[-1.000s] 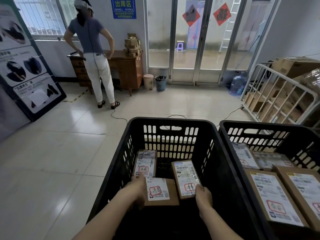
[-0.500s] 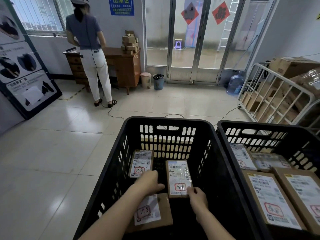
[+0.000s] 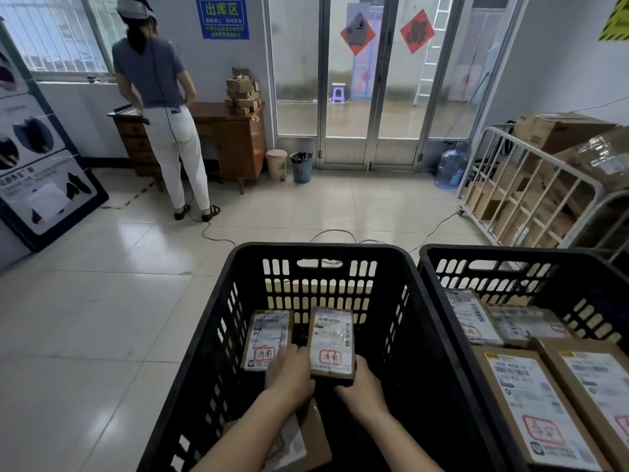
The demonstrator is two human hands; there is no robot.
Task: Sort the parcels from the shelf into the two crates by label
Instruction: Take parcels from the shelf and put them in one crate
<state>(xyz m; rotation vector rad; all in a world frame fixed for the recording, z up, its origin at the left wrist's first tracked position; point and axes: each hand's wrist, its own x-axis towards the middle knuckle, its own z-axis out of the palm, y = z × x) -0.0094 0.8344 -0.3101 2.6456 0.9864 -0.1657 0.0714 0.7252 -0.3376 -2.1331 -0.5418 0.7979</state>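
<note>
Both my hands reach into the left black crate. My left hand and my right hand grip the near end of a small brown parcel with a white label and red stamp. A second stamped parcel lies just left of it, and a third parcel lies nearer me, partly hidden under my left forearm. The right black crate holds several larger labelled parcels.
A person stands with their back to me at a wooden desk stacked with small boxes. A cable trails over the tiled floor. A metal cart with cardboard boxes stands at right; bins and a water jug sit by the glass doors.
My left hand left the near parcel and joined my right hand on the middle parcel's near end. The near parcel now lies lower in view under my forearm.
</note>
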